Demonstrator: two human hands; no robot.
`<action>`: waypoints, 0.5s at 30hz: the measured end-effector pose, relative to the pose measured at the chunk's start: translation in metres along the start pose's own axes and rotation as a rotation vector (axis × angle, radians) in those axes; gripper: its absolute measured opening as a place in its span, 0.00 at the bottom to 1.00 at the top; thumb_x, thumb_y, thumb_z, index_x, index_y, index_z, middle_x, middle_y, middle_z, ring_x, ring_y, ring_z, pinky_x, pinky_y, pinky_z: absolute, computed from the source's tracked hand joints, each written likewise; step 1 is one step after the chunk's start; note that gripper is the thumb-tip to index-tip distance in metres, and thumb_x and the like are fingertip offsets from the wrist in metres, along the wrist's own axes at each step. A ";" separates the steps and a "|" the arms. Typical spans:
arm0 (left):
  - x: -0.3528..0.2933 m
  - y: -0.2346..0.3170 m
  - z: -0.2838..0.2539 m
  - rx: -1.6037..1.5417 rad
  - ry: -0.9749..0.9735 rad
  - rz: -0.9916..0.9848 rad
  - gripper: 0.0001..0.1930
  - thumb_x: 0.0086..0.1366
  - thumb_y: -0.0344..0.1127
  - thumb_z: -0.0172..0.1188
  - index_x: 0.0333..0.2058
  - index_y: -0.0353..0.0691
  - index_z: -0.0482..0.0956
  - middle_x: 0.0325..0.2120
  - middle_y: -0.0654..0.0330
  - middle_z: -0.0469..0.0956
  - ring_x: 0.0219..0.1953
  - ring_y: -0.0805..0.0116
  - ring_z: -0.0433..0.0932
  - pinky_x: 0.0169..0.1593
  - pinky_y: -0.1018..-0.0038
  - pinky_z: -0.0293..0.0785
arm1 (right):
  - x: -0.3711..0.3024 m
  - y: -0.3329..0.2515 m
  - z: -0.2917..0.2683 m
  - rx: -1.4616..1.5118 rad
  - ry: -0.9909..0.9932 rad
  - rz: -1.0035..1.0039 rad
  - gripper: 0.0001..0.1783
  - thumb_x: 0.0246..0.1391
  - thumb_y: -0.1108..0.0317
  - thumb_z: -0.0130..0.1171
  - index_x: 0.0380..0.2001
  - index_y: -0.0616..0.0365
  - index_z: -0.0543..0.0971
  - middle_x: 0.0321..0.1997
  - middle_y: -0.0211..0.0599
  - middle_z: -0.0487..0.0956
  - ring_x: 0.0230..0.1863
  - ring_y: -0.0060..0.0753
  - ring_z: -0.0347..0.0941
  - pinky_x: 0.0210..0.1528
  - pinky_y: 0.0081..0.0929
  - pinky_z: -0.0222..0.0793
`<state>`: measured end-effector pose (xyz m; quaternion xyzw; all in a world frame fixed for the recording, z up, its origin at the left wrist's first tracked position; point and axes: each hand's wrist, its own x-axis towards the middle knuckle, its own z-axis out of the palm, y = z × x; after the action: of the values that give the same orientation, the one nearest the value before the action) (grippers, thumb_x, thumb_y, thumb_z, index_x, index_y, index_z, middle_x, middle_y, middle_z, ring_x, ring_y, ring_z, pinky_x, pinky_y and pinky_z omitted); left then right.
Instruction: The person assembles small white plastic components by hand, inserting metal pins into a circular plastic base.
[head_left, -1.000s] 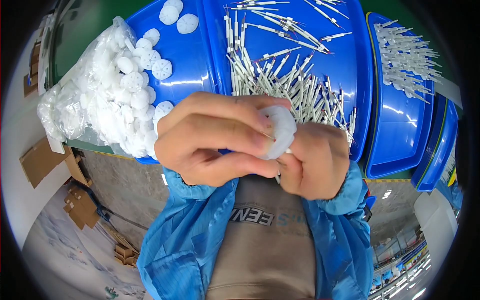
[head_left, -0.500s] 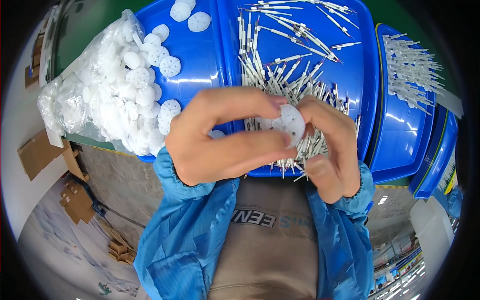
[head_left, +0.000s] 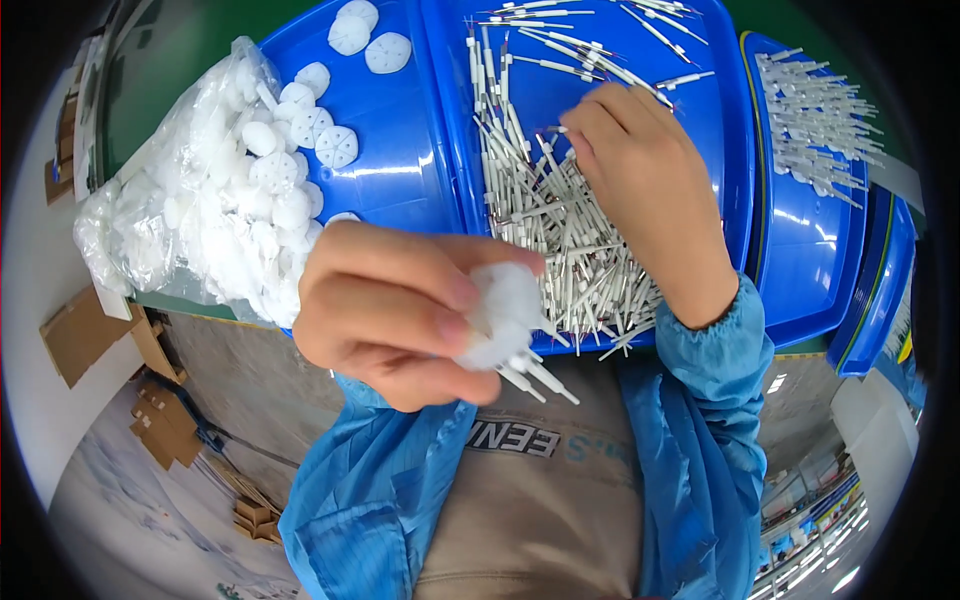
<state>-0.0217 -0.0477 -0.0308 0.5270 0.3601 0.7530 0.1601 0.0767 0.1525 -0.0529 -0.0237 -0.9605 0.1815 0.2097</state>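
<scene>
My left hand [head_left: 385, 315] is closed around a white round plastic disc [head_left: 507, 312], held tilted in front of my chest. A few thin white sticks [head_left: 540, 380] jut from the disc's lower side. My right hand [head_left: 640, 160] is over the blue tray [head_left: 690, 120], its fingers bent and pinched together at the upper edge of a heap of slim white sticks [head_left: 575, 240] with dark, wire-like ends. What lies between those fingertips is too hidden to make out.
A clear bag [head_left: 150, 215] spilling many white discs [head_left: 270, 175] lies at the left, partly over another blue tray [head_left: 400, 180]. Loose discs [head_left: 388, 53] rest farther back. On the right, a blue tray [head_left: 800, 270] carries discs fitted with sticks [head_left: 815, 120].
My right hand has left the disc and moved away from me to the stick heap. My left hand has come nearer and tilted the disc, showing sticks beneath it.
</scene>
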 end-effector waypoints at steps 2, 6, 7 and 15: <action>-0.010 -0.004 0.014 0.051 0.263 -0.026 0.21 0.57 0.29 0.71 0.42 0.27 0.68 0.38 0.47 0.69 0.38 0.51 0.82 0.46 0.48 0.83 | -0.009 -0.008 -0.005 -0.072 -0.172 0.195 0.10 0.43 0.74 0.63 0.31 0.59 0.75 0.32 0.40 0.75 0.39 0.48 0.75 0.41 0.37 0.74; -0.005 0.002 0.031 0.009 0.470 -0.210 0.18 0.61 0.29 0.66 0.42 0.27 0.68 0.40 0.47 0.69 0.41 0.54 0.81 0.49 0.53 0.82 | -0.022 -0.006 -0.033 -0.023 -0.283 0.218 0.09 0.47 0.76 0.61 0.32 0.59 0.73 0.31 0.42 0.77 0.37 0.50 0.76 0.38 0.38 0.74; -0.005 0.003 0.033 -0.062 0.521 -0.280 0.17 0.62 0.29 0.65 0.43 0.26 0.68 0.40 0.47 0.69 0.41 0.55 0.81 0.50 0.54 0.81 | -0.024 -0.005 -0.038 0.087 -0.208 0.281 0.09 0.49 0.76 0.60 0.34 0.59 0.72 0.29 0.42 0.78 0.31 0.49 0.76 0.34 0.37 0.73; -0.004 -0.005 0.034 -0.047 0.480 -0.295 0.12 0.66 0.30 0.59 0.41 0.28 0.67 0.40 0.48 0.69 0.38 0.62 0.79 0.51 0.53 0.80 | -0.031 -0.022 -0.076 0.117 -0.122 0.522 0.09 0.55 0.75 0.57 0.40 0.60 0.74 0.27 0.40 0.78 0.23 0.47 0.72 0.26 0.36 0.68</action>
<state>0.0101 -0.0343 -0.0308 0.2718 0.4430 0.8328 0.1905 0.1368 0.1545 0.0074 -0.2473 -0.9206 0.2856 0.0987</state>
